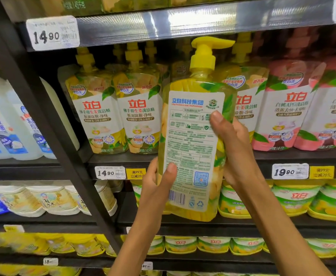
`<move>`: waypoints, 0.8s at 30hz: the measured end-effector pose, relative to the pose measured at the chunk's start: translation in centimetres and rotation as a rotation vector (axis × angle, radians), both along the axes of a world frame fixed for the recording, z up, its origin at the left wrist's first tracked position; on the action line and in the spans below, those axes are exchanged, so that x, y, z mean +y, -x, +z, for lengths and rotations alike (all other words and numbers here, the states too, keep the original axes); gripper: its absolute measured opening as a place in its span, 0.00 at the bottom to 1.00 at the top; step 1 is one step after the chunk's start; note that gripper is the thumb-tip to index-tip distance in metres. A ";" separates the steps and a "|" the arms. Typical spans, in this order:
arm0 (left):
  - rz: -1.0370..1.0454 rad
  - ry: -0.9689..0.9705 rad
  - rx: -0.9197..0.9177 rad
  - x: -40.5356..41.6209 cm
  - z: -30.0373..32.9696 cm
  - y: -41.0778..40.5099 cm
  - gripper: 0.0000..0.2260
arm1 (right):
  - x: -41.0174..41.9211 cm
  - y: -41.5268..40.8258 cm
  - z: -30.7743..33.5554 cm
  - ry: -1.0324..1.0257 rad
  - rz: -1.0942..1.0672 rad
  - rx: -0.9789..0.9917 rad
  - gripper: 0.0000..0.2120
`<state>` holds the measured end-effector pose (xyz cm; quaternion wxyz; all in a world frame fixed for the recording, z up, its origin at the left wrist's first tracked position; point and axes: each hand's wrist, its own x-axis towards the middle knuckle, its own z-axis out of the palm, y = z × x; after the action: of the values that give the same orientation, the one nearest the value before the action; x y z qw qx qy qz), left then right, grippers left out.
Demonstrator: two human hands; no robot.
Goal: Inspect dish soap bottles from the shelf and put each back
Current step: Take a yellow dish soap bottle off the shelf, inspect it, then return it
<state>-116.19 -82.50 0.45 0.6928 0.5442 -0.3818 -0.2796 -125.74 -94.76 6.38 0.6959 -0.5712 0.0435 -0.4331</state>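
Bottle (193, 140) held up in front of shelf (183, 160), off it, upright with slight tilt, back label facing camera: white panel, blue header text, green fine print, QR code lower right, barcode lower left. Yellow pump (206, 50) on top, spout pointing right, reaching level with upper shelf edge. Clear body, yellow liquid, leaf and fruit print round label. Left hand (155, 188) grasping bottle at lower left edge, thumb lying across label beside QR code, fingers wrapped behind, hidden. Right hand (232, 148) grasping right side higher up, thumb tip pressed on label mid-height, rest of fingers behind bottle, not visible. Both forearms rising from bottom of frame. Behind bottle: row of yellow bottles (113, 112) with same red logo standing on shelf, left of held one; another partly covered just right. Pink bottles (288, 112) further right on same shelf. White jugs (10, 124) with blue labels in next bay left, past black upright (49, 116). Price tag (110, 172) reading 14.90 on shelf edge, yellow promo tag touching its right side; tag (290, 171) reading 19.90 under pink row. Bigger 14.90 tag (52, 32) on upper shelf rail. Below: rows of green-yellow packs (294, 198), tops only visible.
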 end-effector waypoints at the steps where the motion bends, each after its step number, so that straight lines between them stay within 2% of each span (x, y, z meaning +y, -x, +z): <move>1: -0.006 0.000 0.013 0.0 0.0 0.0 0.29 | -0.1 0.0 0.2 0.038 -0.006 0.013 0.29; 3: -0.013 -0.010 0.028 -0.1 -0.1 -0.1 0.30 | -0.6 0.1 0.2 0.081 -0.017 0.034 0.32; 4: -0.020 -0.017 0.040 -0.1 -0.1 -0.3 0.30 | -1.0 0.1 0.0 0.077 -0.009 0.039 0.37; 6: -0.080 -0.034 0.076 0.0 -0.3 -0.8 0.31 | -1.6 -0.1 -0.5 0.014 0.052 0.022 0.46; 7: -0.124 -0.044 0.103 0.1 -0.6 -0.8 0.29 | -1.9 -0.3 -0.7 -0.025 0.109 0.006 0.46; 9: -0.218 -0.075 0.181 0.1 -1.4 -0.8 0.21 | -2.4 -0.7 -1.1 -0.091 0.255 -0.008 0.38; 10: -0.238 -0.087 0.220 0.0 -1.8 -0.8 0.21 | -2.3 -0.9 -1.3 -0.118 0.321 -0.020 0.33; 12: -0.223 -0.100 0.257 -0.6 -2.8 -1.0 0.27 | -2.1 -1.3 -1.4 -0.184 0.372 -0.045 0.31; 13: -0.220 -0.118 0.270 -0.8 -3.0 -1.1 0.29 | -2.0 -1.4 -1.4 -0.202 0.362 -0.051 0.29; 15: -0.233 -0.142 0.260 -1.0 -2.0 -1.3 0.28 | -1.8 -1.5 -1.1 -0.230 0.314 -0.075 0.26; 18: -0.186 -0.131 0.111 -1.3 -0.4 -2.0 0.30 | -1.4 -1.4 -0.2 -0.243 0.110 -0.031 0.38; 21: -0.135 -0.093 -0.016 -2.0 1.2 -1.6 0.30 | -0.6 -1.4 0.2 -0.038 -0.112 0.062 0.45; 23: -0.138 -0.087 -0.102 -1.9 0.5 -0.6 0.35 | -0.1 -1.6 0.3 0.009 -0.193 0.135 0.50; 24: -0.137 -0.089 -0.071 -1.8 0.2 -0.2 0.35 | -0.1 -1.6 0.4 0.020 -0.212 0.173 0.52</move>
<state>-116.00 -84.29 0.62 0.6332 0.5565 -0.4296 -0.3238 -124.11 -94.82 6.76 0.6342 -0.6055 0.1590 -0.4538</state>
